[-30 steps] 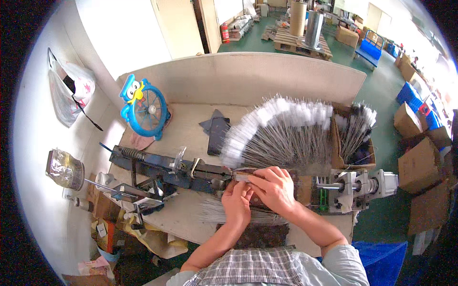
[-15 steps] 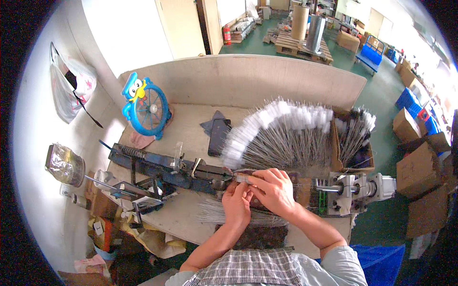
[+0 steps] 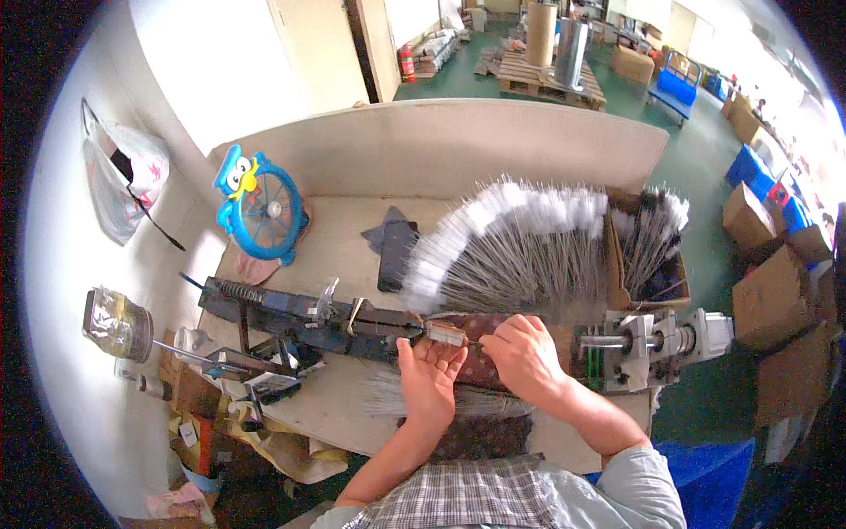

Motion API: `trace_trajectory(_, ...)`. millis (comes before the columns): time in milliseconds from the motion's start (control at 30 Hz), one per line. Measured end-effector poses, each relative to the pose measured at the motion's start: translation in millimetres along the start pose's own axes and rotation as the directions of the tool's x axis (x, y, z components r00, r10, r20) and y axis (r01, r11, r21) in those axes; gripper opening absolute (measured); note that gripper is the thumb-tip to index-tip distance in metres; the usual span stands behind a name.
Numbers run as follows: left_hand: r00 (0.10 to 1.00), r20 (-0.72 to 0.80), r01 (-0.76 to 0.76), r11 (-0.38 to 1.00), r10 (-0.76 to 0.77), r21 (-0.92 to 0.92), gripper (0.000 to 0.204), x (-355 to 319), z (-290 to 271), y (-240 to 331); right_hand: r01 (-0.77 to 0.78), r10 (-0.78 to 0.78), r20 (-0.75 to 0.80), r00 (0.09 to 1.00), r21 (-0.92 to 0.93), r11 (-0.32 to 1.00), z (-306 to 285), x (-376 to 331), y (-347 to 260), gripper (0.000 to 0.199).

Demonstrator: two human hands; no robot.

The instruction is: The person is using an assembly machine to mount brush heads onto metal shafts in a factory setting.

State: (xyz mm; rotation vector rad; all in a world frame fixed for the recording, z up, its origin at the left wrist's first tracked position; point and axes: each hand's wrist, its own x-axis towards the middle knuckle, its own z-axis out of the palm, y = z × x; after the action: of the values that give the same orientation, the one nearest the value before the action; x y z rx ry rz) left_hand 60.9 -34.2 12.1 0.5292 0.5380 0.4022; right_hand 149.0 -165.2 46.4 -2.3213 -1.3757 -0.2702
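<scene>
My left hand (image 3: 429,384) is palm up in front of the dark metal bench fixture (image 3: 374,324), thumb apart and fingers stretched out. Just over its fingertips is a small pale rectangular block (image 3: 447,333) with tan edges, by the fixture's right end; whether the fingers touch it I cannot tell. To the right, my right hand (image 3: 526,360) has thumb and fingers pinched together; a thin line, perhaps a wire, runs between them and the block. Under both hands lies a reddish-brown spotted pad (image 3: 480,368). Thin wires (image 3: 397,395) lie in a bundle nearer me.
A wide fan of white-bristled wire brushes (image 3: 520,238) stands behind my hands, beside a cardboard box (image 3: 620,278) of darker ones. A motor-like machine with a metal shaft (image 3: 652,344) sits right. Further left are a dark phone (image 3: 398,257) and a blue toy-shaped fan (image 3: 264,212).
My left hand has opened from its pinch and turned palm up below the block. My right hand has drawn back to the right, off the block, its fingers pinched.
</scene>
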Motion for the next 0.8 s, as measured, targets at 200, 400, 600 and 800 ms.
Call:
trace_trajectory(200, 0.998, 0.052, -0.03, 0.987, 0.022, 0.159, 0.059, -6, -2, -4, -0.062, 0.069, -0.048, 0.996, 0.122, 0.991, -5, -5, 6, 0.017)
trace_trajectory(400, 0.999, 0.03, 0.02, 0.951, -0.03, 0.308, 0.054, -25, -30, -1, 0.005, 0.036, -0.13, 0.991, 0.299, 0.954, 10, -41, 5, 0.018)
trace_trajectory(600, 0.934, -0.258, -0.16, 0.934, 0.248, 0.319, 0.026, -26, -142, 62, -0.124, 0.056, 0.421, 0.905, 0.134, 0.983, 54, -65, 2, 0.012)
trace_trajectory(800, 0.673, -0.554, -0.468, 0.862, 0.489, 0.192, 0.025, -42, -271, 181, -0.062, 0.032, 0.397, 0.917, 0.062, 0.996, 43, -63, 10, 0.012)
